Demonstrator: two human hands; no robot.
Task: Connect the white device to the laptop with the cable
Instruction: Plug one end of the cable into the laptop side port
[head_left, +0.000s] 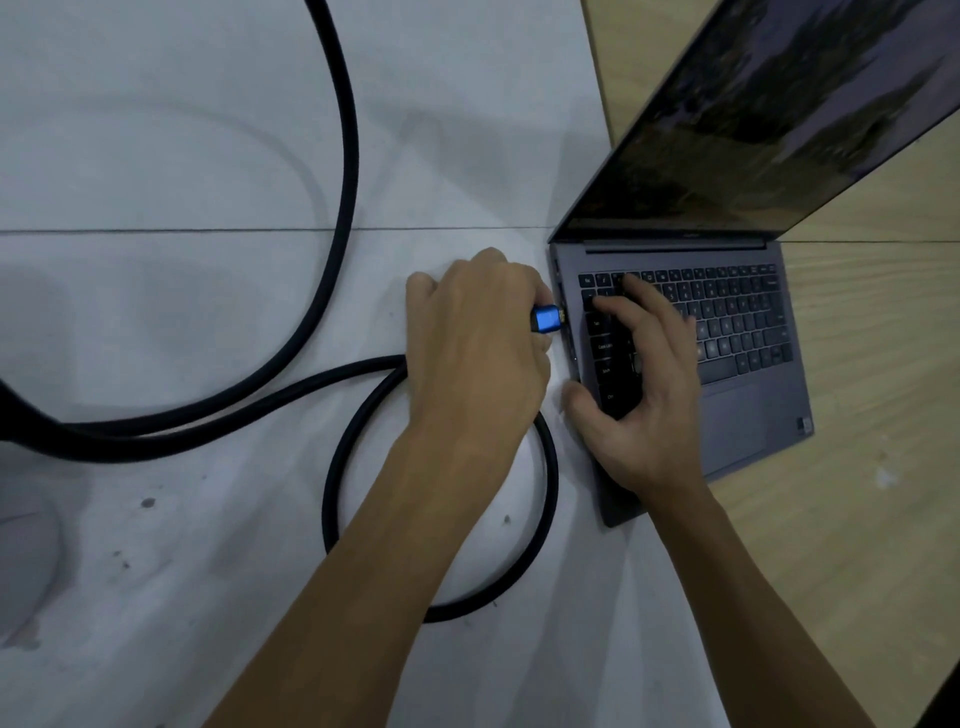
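An open grey laptop (737, 415) lies at the right, its dark screen tilted back. My left hand (478, 353) grips the blue metal plug (546, 318) of a thick black braided cable (343, 171), with the plug's gold tip right at the laptop's left edge. Behind the hand the cable curls into a loop (545, 493) and runs off to the left. My right hand (644, 384) rests on the left side of the keyboard, thumb against the laptop's left edge, holding the base. A pale rounded shape (26, 561), possibly the white device, shows at the left edge.
The laptop straddles a white tabletop (182, 291) and a light wooden surface (857, 519) at the right. A seam crosses the white top just behind my hands. The cable's long bends cover much of the left half.
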